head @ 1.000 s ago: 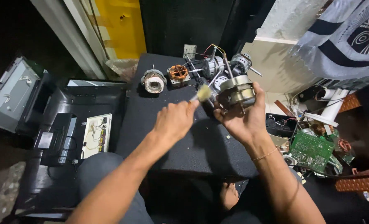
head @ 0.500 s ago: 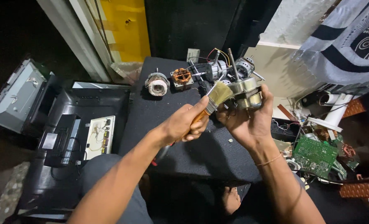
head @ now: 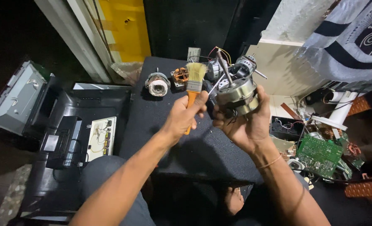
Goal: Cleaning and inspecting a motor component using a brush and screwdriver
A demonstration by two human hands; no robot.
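Left hand (head: 185,115) clamped on paintbrush (head: 193,86), bristles up. Right hand (head: 246,121) gripped fan motor (head: 236,94) above black mat's (head: 160,125) far edge. Brushing looked underway, not finished; 4 other motor parts (head: 157,83) untouched.

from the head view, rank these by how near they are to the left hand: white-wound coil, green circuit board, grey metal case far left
Measured from the left hand, which holds the brush:
1. White-wound coil, just beyond it on the black mat.
2. Green circuit board, off to the right.
3. Grey metal case, at the far left edge.
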